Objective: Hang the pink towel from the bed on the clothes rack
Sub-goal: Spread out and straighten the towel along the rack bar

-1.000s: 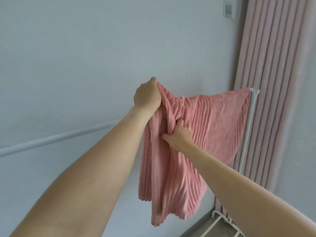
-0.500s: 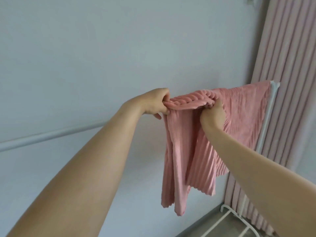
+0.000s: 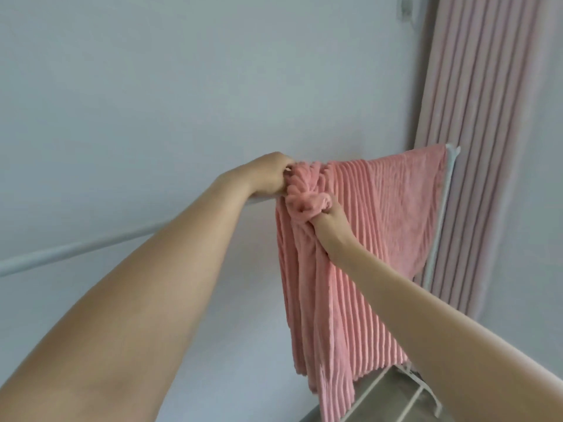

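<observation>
The pink ribbed towel (image 3: pixel 380 214) hangs over the top bar of the white clothes rack (image 3: pixel 79 248). Its right part lies spread along the bar up to the rack's right upright. Its left part is bunched into a thick wad, and long folds hang down from there. My left hand (image 3: pixel 271 178) grips the bunched top edge at the bar. Just below and to the right, my right hand (image 3: pixel 330 217) grips the same wad from the front. The bar is hidden under the cloth.
A plain white wall stands right behind the rack. A pink pleated curtain (image 3: pixel 493 147) hangs at the right, beside the rack's white upright (image 3: pixel 443 214). The rack's white base frame (image 3: pixel 420 388) and a strip of grey floor show at the bottom right.
The stretched top edge between my hands has been gathered into a wad. My right hand has moved down and left, close to my left hand, which stays at the bar.
</observation>
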The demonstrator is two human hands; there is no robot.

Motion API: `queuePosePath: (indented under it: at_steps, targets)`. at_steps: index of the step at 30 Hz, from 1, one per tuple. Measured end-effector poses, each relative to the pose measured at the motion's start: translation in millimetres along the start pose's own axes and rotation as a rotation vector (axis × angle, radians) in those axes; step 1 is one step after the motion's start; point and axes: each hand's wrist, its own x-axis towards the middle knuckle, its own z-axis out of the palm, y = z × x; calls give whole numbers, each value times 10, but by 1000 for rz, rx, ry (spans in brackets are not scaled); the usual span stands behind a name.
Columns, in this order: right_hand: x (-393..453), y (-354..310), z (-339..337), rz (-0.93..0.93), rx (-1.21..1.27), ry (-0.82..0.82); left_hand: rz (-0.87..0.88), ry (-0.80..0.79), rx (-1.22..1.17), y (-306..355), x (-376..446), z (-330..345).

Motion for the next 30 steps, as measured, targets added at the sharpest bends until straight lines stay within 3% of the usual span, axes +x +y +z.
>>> queuePosePath:
  at_steps: [3, 6, 10, 14, 18, 21, 24, 27, 30]
  targets:
    - [-96, 253, 180, 85, -187, -52, -33, 115, 166, -22, -188, -62]
    - [-59, 366, 346, 37, -477, 101, -116, 330, 269, -80, -298, 5]
    - [60, 407, 378, 85, -856, 254, 6, 202, 173, -20, -412, -103]
    - [127, 383, 240, 214, -860, 375, -46, 227, -4, -183, -758, -476]
    - [85, 271, 265, 181, -862, 467, -79, 341, 249, -292, -1194, -497]
    - [-61, 55, 394, 90, -686, 623, -144, 375, 399, -331, -1496, -403]
    - [-258, -320, 615, -162, -440, 751, -260, 278, 390, -372, -1659, -352]
    - [-506, -730, 1058, -349, -186, 579, -303, 167, 281, -304, -1650, -355]
    - [-821, -953, 1480, -395, -209, 216, -232, 161, 201, -169, -1585, -396]
